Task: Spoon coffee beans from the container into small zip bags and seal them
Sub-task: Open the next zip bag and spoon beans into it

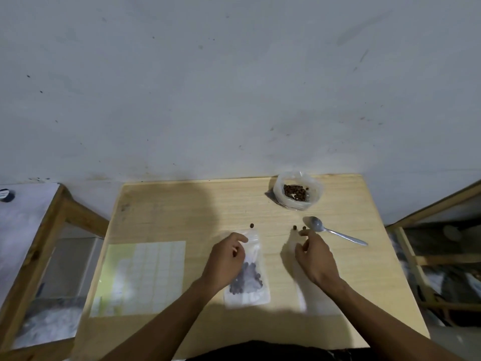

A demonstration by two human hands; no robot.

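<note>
Filled bag [247,277] flat at the surface [161,212] centre, left hand [227,259] on it.

I judge it light, limp and slippery: pinch the zip edge. Left grip curls loosely on its top; right hand [316,254] half open over what looks like a second, blurred bag. Loose beans [251,225], spoon [330,230] and container [296,190] lie beyond.

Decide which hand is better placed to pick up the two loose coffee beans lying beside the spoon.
Right. The right hand has fingertips almost touching the two loose beans beside the spoon; the left hand rests on the filled zip bag.
</note>
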